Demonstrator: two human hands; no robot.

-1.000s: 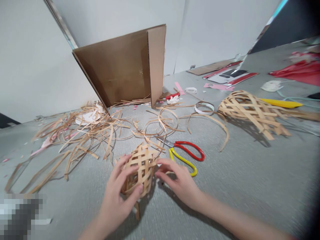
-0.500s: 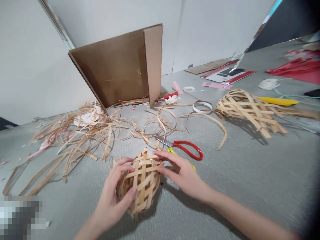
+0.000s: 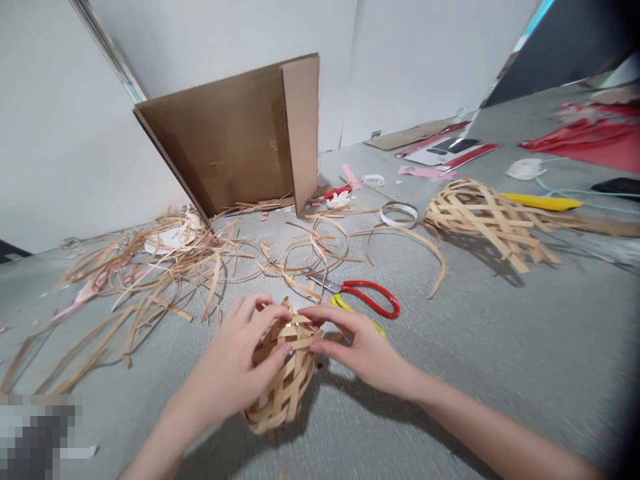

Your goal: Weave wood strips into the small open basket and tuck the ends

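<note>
At the near middle of the grey table [image 3: 465, 360], left of centre, I have the woven basket [image 3: 287, 393] positioned between the two hands. I cannot tell whether its underside rests fully on the surface.

Left hand [image 3: 233, 357]: fingers curled over the basket's far left part, thumb pressed on the facing strips; the hand is closed around the weave. Right hand [image 3: 367, 347]: thumb and forefinger pinch the upper right edge of the weave, one at each side of the crossing strips. I cannot tell which single strip, if any, is clamped there.

Just beyond the right hand I see the scissors [image 3: 336, 287], blades toward the left, red handle exposed, yellow handle partly hidden by the hand. Farther left is a tangle of loose strips [image 3: 173, 270]; several curled strips lie beyond the scissors.

Farther right, the tape ring [image 3: 399, 224] lies flat. To its right is a second woven piece [image 3: 473, 212], its loose ends pointing right, with a yellow tool [image 3: 545, 201] just behind it. At the far left of centre stands a cardboard box [image 3: 235, 150], open side facing me. A red sheet [image 3: 585, 145] lies at the far right.
</note>
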